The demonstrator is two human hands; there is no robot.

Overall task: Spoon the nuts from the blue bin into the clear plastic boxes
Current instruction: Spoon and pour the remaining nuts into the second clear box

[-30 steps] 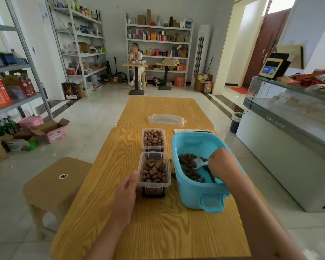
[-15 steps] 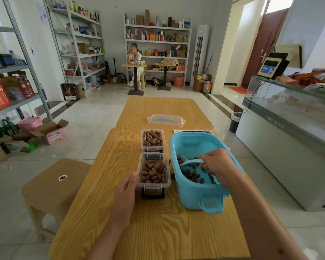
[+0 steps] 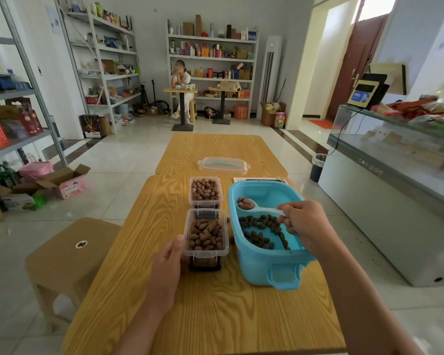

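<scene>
Already, both clear plastic boxes [image 3: 205, 230] [image 3: 205, 192] are nearly filled; brown nuts [image 3: 263, 228] remain in the blue plastic bin [image 3: 262, 262]. A loaded white spoon [image 3: 256, 207] is gripped by the right hand [image 3: 305, 224]; the nearer box is steadied by the left hand [image 3: 168, 265], fingers relaxed.

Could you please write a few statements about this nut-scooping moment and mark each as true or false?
1. The right hand holds a white spoon loaded with nuts over the blue bin. True.
2. The left hand rests against the far clear box. False: it touches the near clear box; the far clear box is untouched.
3. Both clear boxes contain nuts. True.
4. The clear lid is snapped onto the near box. False: it lies alone on the wooden table, beyond both boxes.
5. The blue bin is empty. False: dark nuts still cover part of its floor.
</scene>
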